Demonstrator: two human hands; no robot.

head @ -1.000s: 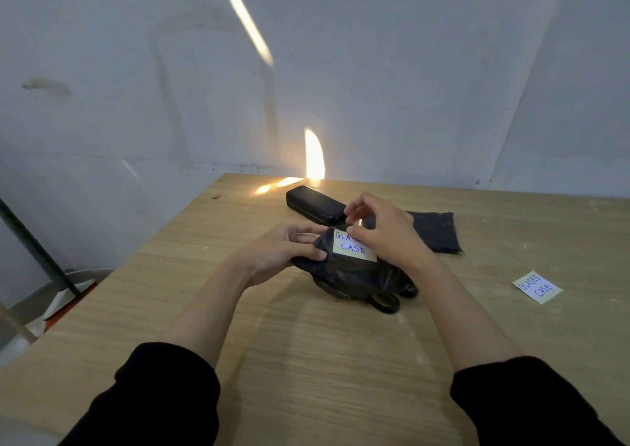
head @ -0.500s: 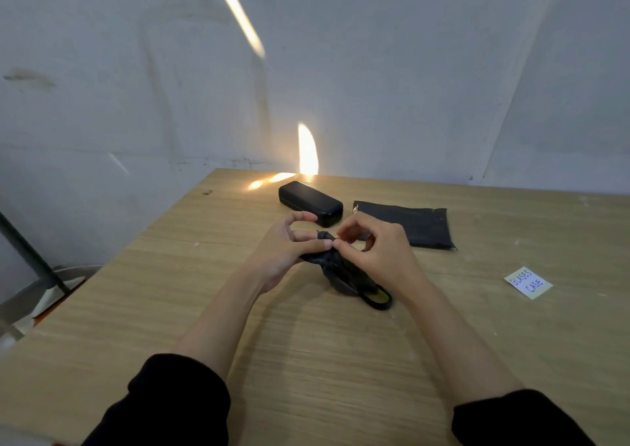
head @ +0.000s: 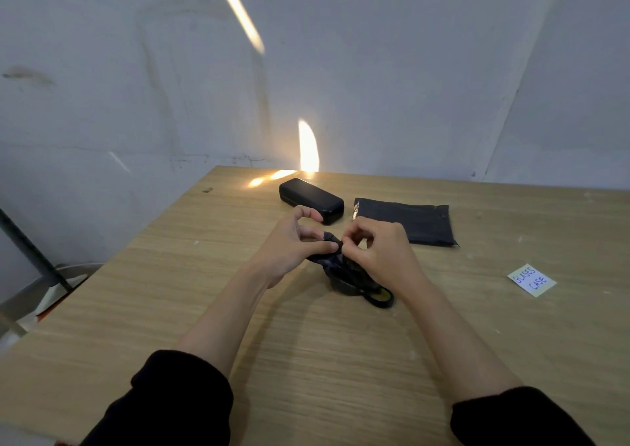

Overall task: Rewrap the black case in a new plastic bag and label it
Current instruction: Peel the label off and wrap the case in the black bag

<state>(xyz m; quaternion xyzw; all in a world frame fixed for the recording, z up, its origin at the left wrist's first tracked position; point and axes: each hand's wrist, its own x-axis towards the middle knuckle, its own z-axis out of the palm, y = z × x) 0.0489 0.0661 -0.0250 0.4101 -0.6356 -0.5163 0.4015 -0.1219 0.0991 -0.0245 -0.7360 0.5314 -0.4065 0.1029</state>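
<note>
**Both hands pinch the crumpled bag; case lies unwrapped at the far edge**

Far left, off the table's edge, we note a grey metal pole slanting down by the wall. The wooden table takes up the rest of the view. Near its far edge the black case lies flat and unwrapped, with a sunlit patch just behind it.

The left hand comes next. Its raised index finger overlaps the case's near corner in our view, and we cannot tell if they touch. Thumb and lower fingers pinch the top of a crumpled black bag, which sits on the table between the hands with a loop trailing toward us.

The right hand, fingers curled, pinches the same bunched top and covers the bag's right side. Behind its knuckles a flat black bag lies just right of the case, apart from it. Far right, a paper label reading "GLASSES CASE" lies well apart.
</note>
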